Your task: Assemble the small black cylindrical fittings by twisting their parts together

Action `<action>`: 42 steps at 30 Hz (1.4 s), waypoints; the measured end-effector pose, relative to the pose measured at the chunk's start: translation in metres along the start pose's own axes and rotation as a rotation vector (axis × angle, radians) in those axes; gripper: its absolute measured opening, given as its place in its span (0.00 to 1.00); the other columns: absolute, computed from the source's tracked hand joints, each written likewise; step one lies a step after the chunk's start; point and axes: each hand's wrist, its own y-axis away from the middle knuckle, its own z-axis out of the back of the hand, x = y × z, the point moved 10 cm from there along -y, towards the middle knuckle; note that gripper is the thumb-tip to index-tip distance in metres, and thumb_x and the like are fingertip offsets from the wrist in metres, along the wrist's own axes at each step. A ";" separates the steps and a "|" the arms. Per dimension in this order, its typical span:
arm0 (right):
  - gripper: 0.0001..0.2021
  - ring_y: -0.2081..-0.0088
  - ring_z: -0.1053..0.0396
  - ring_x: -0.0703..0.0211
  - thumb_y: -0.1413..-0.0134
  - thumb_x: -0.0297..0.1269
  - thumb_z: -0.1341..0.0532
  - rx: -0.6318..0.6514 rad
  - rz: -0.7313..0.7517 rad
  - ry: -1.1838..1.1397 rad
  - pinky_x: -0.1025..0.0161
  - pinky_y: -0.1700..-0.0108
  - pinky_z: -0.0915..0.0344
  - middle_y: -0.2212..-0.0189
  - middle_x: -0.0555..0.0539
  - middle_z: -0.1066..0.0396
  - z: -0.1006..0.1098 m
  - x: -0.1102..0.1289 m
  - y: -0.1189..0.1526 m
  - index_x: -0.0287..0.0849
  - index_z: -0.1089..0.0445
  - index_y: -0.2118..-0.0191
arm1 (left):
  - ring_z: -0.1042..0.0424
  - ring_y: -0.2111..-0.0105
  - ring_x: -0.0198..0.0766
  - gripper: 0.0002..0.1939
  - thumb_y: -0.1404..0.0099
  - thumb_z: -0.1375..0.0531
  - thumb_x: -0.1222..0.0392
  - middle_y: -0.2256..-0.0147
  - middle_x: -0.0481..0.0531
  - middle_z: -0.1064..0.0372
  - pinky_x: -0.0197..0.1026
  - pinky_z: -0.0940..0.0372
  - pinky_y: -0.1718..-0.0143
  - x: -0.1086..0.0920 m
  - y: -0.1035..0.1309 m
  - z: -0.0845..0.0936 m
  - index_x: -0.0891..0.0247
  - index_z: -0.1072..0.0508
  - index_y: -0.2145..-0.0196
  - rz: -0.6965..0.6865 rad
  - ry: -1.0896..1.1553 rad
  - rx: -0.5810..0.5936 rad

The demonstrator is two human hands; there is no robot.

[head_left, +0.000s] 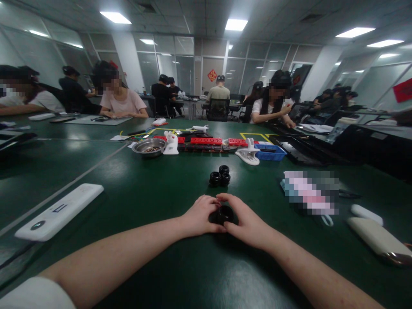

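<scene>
On the glossy green tabletop [135, 184], the left hand [199, 216] and right hand [247, 219] are holding a hollow black piece [227, 213] between curled fingers, near three similar pieces [222, 173]; ceiling lights [236, 25] are shining over seated people [219, 92].

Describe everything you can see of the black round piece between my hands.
The black round piece is ring-like, with a wide, dark opening tilted up towards the camera. It looks smooth, maybe plastic. Your left hand and right hand curve around it from either side, fingers and thumbs hiding much of its outer wall. It sits low over the green table; whether it rests on the surface is unclear.
</scene>
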 end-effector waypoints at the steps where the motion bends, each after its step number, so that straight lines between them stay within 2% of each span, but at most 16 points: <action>1: 0.25 0.52 0.40 0.50 0.59 0.27 0.41 -0.033 -0.012 0.041 0.51 0.50 0.43 0.54 0.41 0.39 0.003 -0.002 0.000 0.40 0.44 0.51 | 0.41 0.54 0.47 0.23 0.51 0.38 0.45 0.56 0.55 0.37 0.49 0.47 0.51 0.000 0.000 0.000 0.63 0.30 0.61 -0.001 -0.001 -0.004; 4: 0.24 0.56 0.38 0.51 0.58 0.36 0.38 -0.112 -0.077 0.131 0.52 0.54 0.40 0.60 0.42 0.36 0.009 -0.012 -0.001 0.39 0.42 0.53 | 0.40 0.57 0.45 0.23 0.52 0.37 0.45 0.58 0.53 0.37 0.47 0.45 0.53 -0.001 0.000 0.000 0.63 0.30 0.63 -0.007 -0.003 -0.011; 6: 0.24 0.60 0.36 0.52 0.59 0.37 0.37 -0.123 -0.123 0.138 0.54 0.57 0.39 0.64 0.44 0.35 0.010 -0.018 -0.002 0.39 0.41 0.53 | 0.39 0.57 0.44 0.23 0.53 0.37 0.45 0.58 0.53 0.37 0.46 0.44 0.54 -0.001 0.000 0.000 0.62 0.30 0.63 -0.008 -0.001 -0.017; 8: 0.22 0.61 0.35 0.54 0.58 0.32 0.39 -0.096 -0.114 0.086 0.55 0.57 0.38 0.64 0.46 0.35 0.007 -0.017 -0.002 0.40 0.42 0.53 | 0.40 0.57 0.44 0.23 0.53 0.37 0.45 0.58 0.52 0.37 0.46 0.44 0.53 0.000 -0.001 -0.001 0.61 0.30 0.62 -0.010 0.005 -0.019; 11: 0.26 0.54 0.37 0.55 0.60 0.23 0.45 -0.023 -0.012 -0.028 0.55 0.51 0.42 0.57 0.44 0.36 0.000 -0.006 -0.002 0.42 0.45 0.51 | 0.41 0.55 0.46 0.26 0.52 0.37 0.45 0.56 0.53 0.38 0.47 0.45 0.52 0.001 0.000 -0.002 0.61 0.32 0.58 -0.012 0.007 -0.014; 13: 0.28 0.51 0.40 0.53 0.61 0.21 0.46 -0.012 0.013 -0.030 0.53 0.48 0.45 0.52 0.42 0.39 -0.001 -0.003 -0.001 0.42 0.46 0.50 | 0.41 0.54 0.47 0.27 0.52 0.38 0.44 0.55 0.55 0.38 0.48 0.46 0.52 0.001 0.000 -0.002 0.63 0.31 0.58 -0.011 0.002 -0.014; 15: 0.26 0.50 0.41 0.52 0.59 0.24 0.44 -0.046 -0.007 0.032 0.51 0.48 0.44 0.52 0.41 0.39 0.002 -0.007 -0.001 0.41 0.45 0.49 | 0.41 0.54 0.46 0.25 0.52 0.38 0.44 0.55 0.54 0.38 0.48 0.46 0.51 0.001 0.000 -0.001 0.63 0.30 0.61 -0.015 0.002 -0.019; 18: 0.23 0.54 0.38 0.51 0.56 0.32 0.41 -0.113 -0.056 0.123 0.52 0.52 0.41 0.58 0.42 0.37 0.007 -0.014 -0.002 0.39 0.43 0.51 | 0.40 0.56 0.45 0.23 0.52 0.38 0.44 0.57 0.53 0.37 0.47 0.45 0.53 0.000 0.000 0.000 0.61 0.30 0.62 -0.019 0.005 -0.025; 21: 0.24 0.59 0.36 0.52 0.58 0.37 0.38 -0.135 -0.129 0.141 0.53 0.56 0.39 0.64 0.45 0.36 0.011 -0.021 -0.002 0.39 0.42 0.53 | 0.39 0.57 0.45 0.23 0.53 0.37 0.44 0.58 0.52 0.37 0.46 0.43 0.54 0.000 0.000 0.000 0.61 0.30 0.63 -0.009 0.003 -0.021; 24: 0.23 0.60 0.35 0.55 0.57 0.30 0.40 -0.080 -0.109 0.059 0.55 0.56 0.38 0.63 0.46 0.35 0.006 -0.016 -0.002 0.40 0.44 0.52 | 0.40 0.56 0.45 0.24 0.52 0.37 0.44 0.57 0.52 0.37 0.47 0.44 0.53 0.001 0.000 -0.001 0.61 0.31 0.61 -0.004 0.004 -0.012; 28: 0.29 0.51 0.40 0.56 0.60 0.20 0.46 0.020 0.017 -0.044 0.55 0.48 0.44 0.53 0.43 0.38 -0.003 0.001 0.000 0.41 0.47 0.48 | 0.41 0.54 0.47 0.26 0.51 0.38 0.45 0.54 0.54 0.38 0.48 0.46 0.51 0.000 0.000 0.000 0.61 0.32 0.57 -0.011 -0.001 -0.003; 31: 0.27 0.50 0.41 0.52 0.58 0.26 0.42 -0.040 -0.019 0.035 0.53 0.48 0.44 0.53 0.40 0.39 0.003 -0.003 0.000 0.38 0.46 0.48 | 0.41 0.54 0.46 0.24 0.51 0.38 0.45 0.55 0.55 0.38 0.48 0.46 0.51 -0.001 0.000 0.000 0.63 0.31 0.60 -0.013 -0.011 -0.001; 34: 0.25 0.56 0.37 0.52 0.58 0.35 0.38 -0.100 -0.099 0.115 0.53 0.54 0.39 0.60 0.42 0.35 0.009 -0.013 -0.002 0.38 0.42 0.51 | 0.40 0.56 0.45 0.22 0.52 0.37 0.46 0.58 0.53 0.37 0.47 0.45 0.52 -0.001 -0.001 -0.001 0.63 0.30 0.62 -0.011 -0.012 -0.007; 36: 0.22 0.59 0.35 0.52 0.59 0.36 0.37 -0.089 -0.126 0.130 0.54 0.57 0.38 0.63 0.44 0.34 0.009 -0.016 -0.003 0.39 0.39 0.55 | 0.40 0.57 0.44 0.23 0.53 0.36 0.46 0.58 0.53 0.37 0.47 0.45 0.52 -0.002 -0.001 0.000 0.62 0.30 0.62 -0.017 -0.010 -0.020; 39: 0.20 0.58 0.35 0.55 0.57 0.28 0.40 -0.003 -0.053 0.050 0.57 0.54 0.39 0.60 0.45 0.33 0.002 -0.008 -0.003 0.41 0.39 0.54 | 0.40 0.56 0.45 0.26 0.53 0.36 0.47 0.58 0.53 0.37 0.47 0.45 0.52 -0.002 -0.001 0.001 0.62 0.32 0.58 -0.006 0.000 -0.020; 42: 0.29 0.51 0.39 0.56 0.60 0.20 0.45 0.084 0.054 -0.044 0.57 0.48 0.43 0.52 0.44 0.37 -0.005 0.005 0.001 0.42 0.45 0.48 | 0.40 0.56 0.45 0.26 0.51 0.37 0.48 0.57 0.53 0.36 0.47 0.45 0.53 -0.002 -0.001 0.001 0.62 0.34 0.55 -0.004 0.007 -0.002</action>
